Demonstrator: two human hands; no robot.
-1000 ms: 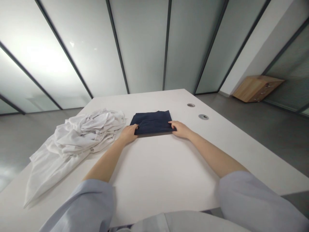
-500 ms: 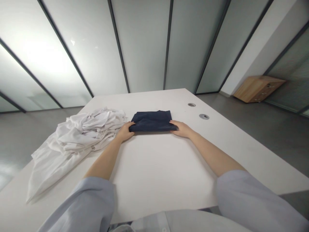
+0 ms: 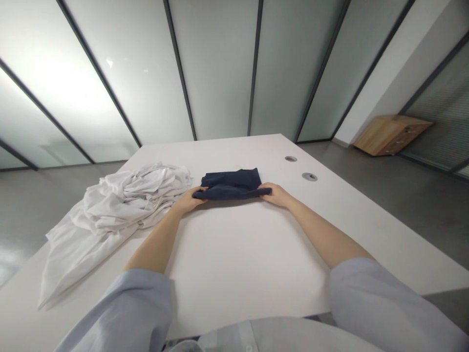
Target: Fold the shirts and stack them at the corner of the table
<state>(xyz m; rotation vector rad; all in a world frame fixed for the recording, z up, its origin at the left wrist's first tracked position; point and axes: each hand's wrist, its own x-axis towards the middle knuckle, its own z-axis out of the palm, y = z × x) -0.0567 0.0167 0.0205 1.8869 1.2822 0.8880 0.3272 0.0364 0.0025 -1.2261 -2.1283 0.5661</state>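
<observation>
A: Fingers (image 3: 202, 188) of the left hand (image 3: 188, 200) are closed on a corner of the navy cloth (image 3: 234, 191), and the right hand (image 3: 278, 195) has the other end! Both gripping, by the look of it.

B: How wide are they open?

A: Hardly at all, just the cloth's thickness between them, though some fingertips are hidden under the fabric, so I can't call each one.

B: And the lie of it?

A: Straight between the hands! Long axis running left to right, each hand at one end of the near edge. Neither is nearer; both are in contact. That near edge looks lifted, with a shadow beneath, while the far part rests on the tabletop (image 3: 252, 254).

B: What's around it?

A: White pile (image 3: 135, 195), crumpled, just beyond the left hand on its outer side. Off to the right and farther back, two round fittings (image 3: 309, 177) set in the surface. Past the tabletop, on the floor, a wooden cabinet (image 3: 392, 134), well apart from it all.
</observation>
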